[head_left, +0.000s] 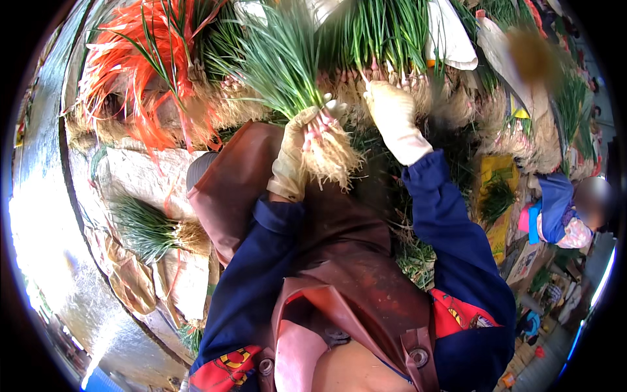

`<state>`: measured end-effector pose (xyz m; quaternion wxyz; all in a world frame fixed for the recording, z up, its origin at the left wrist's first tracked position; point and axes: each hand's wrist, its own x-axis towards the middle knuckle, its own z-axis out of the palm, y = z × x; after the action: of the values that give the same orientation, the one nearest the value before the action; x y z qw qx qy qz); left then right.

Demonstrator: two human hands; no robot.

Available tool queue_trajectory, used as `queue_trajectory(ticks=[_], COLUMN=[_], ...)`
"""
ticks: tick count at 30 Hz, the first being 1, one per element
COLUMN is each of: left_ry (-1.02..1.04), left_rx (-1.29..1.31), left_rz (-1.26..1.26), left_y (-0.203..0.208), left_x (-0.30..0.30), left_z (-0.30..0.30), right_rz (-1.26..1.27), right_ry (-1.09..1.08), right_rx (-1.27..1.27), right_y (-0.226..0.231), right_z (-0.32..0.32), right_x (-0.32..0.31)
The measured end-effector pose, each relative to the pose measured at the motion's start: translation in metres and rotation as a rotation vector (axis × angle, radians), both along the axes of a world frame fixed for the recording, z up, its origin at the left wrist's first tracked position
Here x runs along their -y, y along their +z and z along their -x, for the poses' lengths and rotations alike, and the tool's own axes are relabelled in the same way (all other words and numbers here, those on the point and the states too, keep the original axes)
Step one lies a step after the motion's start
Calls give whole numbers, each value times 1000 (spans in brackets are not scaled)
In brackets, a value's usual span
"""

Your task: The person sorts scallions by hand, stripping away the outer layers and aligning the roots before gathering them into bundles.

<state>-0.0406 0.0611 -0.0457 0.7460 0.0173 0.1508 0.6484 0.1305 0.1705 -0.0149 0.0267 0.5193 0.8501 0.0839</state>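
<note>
left hand: i see a hand in a cream fabric glove [292, 150], fingers wrapped round a thick bundle of green-leaved plants with pink bulbs and pale stringy roots [295, 88]; narrow grip, loaded.
bundle: upright in front of the brown-red waterproof apron [349, 228], leaves up and away from the wearer, roots hanging beside the glove.
right hand: matching cream glove [395, 121], fingertips at a pinkish stalk by the dense row of green-leaved, pink-bulbed plants [377, 39]. from here i cannot tell if it is pinching or only touching.
row: along the far side, roots toward the wearer; white sheet [452, 39] lies over part of it.
ribbons: loose heap of shiny red-orange plastic strips [121, 62], left of the row, draped over roots.
left side: smaller green bundle with tan roots [157, 228] lying on pale sacking [177, 274], well apart from both hands.
writing: yellow printed sheet [498, 225] at right carries dark marks; too small for me to make out.
clothing: navy sleeves [439, 202], red inserts with a gold pattern [450, 312].
co-worker: person in blue top [554, 202] at far right, well apart.
</note>
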Motion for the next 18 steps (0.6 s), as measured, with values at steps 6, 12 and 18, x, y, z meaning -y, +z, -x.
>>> queue_trajectory(ticks=[6,12,18], left_ry=[-213,-167,-79], left_rx=[209,195,87], left_rz=[-236,-26,97], left_y=[-40,-21,-28], left_x=[-11,-5,-1], left_z=[7,-6,-2], right_rz=[-25,145,1045], right_ry=[346,372,-318], right_rx=[-3,-144,-1434], right_y=[27,41,52], right_z=[-1,-8,-27], right_x=[62,68,32])
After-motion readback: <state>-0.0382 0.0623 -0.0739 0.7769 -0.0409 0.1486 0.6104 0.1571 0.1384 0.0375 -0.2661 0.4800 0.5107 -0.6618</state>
